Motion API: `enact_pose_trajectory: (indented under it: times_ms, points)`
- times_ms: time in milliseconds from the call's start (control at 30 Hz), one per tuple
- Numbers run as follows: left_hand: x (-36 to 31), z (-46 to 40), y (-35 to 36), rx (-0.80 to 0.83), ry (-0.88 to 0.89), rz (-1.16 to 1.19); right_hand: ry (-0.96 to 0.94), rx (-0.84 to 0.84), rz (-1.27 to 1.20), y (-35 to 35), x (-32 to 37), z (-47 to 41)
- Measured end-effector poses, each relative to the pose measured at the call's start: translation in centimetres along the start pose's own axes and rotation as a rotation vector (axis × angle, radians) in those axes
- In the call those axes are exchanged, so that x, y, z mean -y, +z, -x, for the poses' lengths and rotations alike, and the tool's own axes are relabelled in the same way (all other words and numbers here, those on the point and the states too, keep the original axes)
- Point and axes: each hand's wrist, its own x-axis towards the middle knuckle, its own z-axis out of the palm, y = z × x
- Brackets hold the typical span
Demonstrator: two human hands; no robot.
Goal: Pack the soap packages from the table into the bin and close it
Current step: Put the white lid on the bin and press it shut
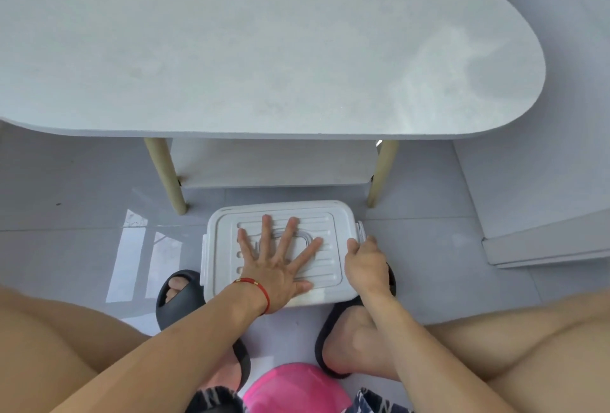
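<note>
A white plastic bin (326, 224) stands on the floor between my feet, with its ribbed lid on top. My left hand (277, 264) lies flat on the lid with its fingers spread wide. My right hand (364, 259) curls around the latch (360, 229) on the bin's right side. No soap packages show anywhere; the bin's inside is hidden by the lid. The oval white table (264, 49) lies beyond the bin with nothing on its top.
The table has pale wooden legs (166, 176) and a lower shelf (274, 161) just behind the bin. Black slippers (180, 287) flank the bin on the grey tiled floor. A white cabinet base (544, 241) sits at the right. A pink round object (297, 389) lies near my knees.
</note>
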Motion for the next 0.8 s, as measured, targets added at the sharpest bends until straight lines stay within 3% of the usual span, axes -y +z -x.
enact_pose_trajectory:
  times_ms: [200,333,400,467,533,633,733,800]
  points:
    - [0.2,0.2,0.4,-0.057,0.041,0.045,-0.081,-0.093,0.186,0.1,0.4,0.8]
    - [2.5,1.2,-0.5,-0.356,0.003,0.228,-0.244,-0.021,0.418,1.6,0.9,2.2]
    - [4.8,2.0,-0.6,-0.572,-0.170,0.339,-0.278,0.013,0.510,2.8,1.2,3.0]
    - [7.1,2.8,0.1,-0.659,-0.501,0.460,-0.287,0.015,0.543,3.6,1.1,3.0]
    - [8.5,3.1,0.7,-0.495,-0.797,0.841,-0.289,-0.007,0.553,3.9,0.9,2.8]
    - [9.4,2.9,0.8,-0.163,-0.937,1.261,-0.284,-0.011,0.553,4.2,0.8,2.6]
    - [9.9,2.9,0.0,-0.061,-0.962,1.218,-0.286,-0.027,0.550,4.5,0.7,2.6]
    - [9.9,2.8,-0.1,-0.118,-0.987,1.129,-0.289,-0.040,0.547,4.4,0.7,2.7]
